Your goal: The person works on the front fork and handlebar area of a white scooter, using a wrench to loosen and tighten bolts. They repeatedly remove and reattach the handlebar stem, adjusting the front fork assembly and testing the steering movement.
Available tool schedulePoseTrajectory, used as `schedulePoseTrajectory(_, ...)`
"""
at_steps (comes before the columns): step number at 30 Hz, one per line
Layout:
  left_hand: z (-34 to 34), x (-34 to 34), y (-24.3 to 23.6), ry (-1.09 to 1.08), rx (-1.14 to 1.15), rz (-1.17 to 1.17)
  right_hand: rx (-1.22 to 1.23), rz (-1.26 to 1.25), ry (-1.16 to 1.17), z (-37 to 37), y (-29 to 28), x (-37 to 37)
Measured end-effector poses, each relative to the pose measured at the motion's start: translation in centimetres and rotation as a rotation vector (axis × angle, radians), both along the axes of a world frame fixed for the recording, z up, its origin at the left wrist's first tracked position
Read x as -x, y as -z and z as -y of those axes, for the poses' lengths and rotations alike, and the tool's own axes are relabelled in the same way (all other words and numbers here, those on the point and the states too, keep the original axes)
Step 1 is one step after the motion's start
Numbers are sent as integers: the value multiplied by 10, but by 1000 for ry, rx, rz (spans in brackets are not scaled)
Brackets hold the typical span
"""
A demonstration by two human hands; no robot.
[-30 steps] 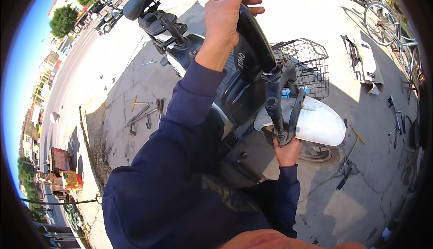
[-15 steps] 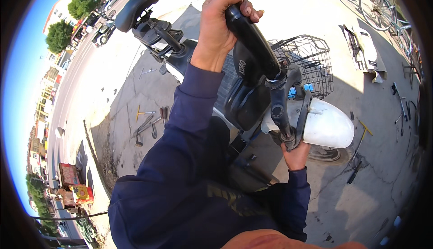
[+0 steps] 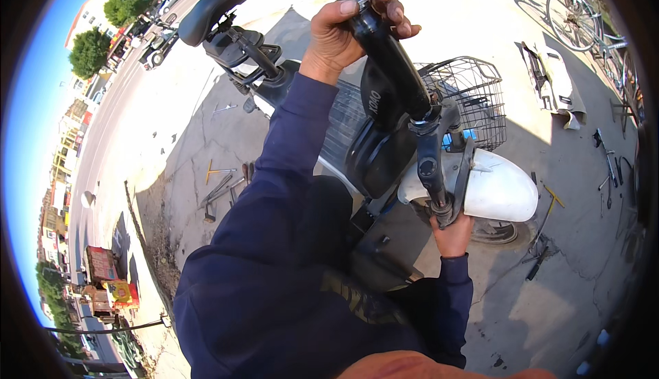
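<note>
A small white electric bike lies tipped over before me, its black frame head tube slanting up toward my left hand. Thumb and fingers of that hand curl around the tube's upper end, where a metal ring shows between them. At the tube's lower end sits the black front fork, with a white mudguard beside it. My right hand grips the fork's crown end next to the mudguard; its fingers are partly hidden behind the fork.
A wire basket and front wheel lie beyond the fork. The saddle is at upper left. Loose tools and a yellow-handled wrench rest on the concrete. White body panels and a bicycle are at right.
My left hand has shifted slightly right and loosened around the tube's top, uncovering the metal ring. My right hand keeps its hold on the fork.
</note>
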State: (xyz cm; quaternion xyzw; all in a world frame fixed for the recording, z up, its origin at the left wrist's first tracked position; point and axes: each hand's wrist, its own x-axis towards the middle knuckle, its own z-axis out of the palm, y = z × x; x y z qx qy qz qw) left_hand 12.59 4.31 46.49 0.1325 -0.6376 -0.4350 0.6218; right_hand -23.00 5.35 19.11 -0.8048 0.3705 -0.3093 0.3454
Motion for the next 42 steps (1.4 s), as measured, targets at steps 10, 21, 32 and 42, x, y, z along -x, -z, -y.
schedulePoseTrajectory(10,-4,62,-16,-1052,-91,-533,103,11,-36,-2,-12,-10)
schedulePoseTrajectory(21,49,-19,18,297,49,-170,33,27,-20,1,-18,1)
schedulePoseTrajectory(32,-17,59,-11,-993,-217,-257,-8,42,38,-8,-22,-2)
schedulePoseTrajectory(42,-7,-1,5,73,-42,-193,25,1,-13,-4,-25,-10)
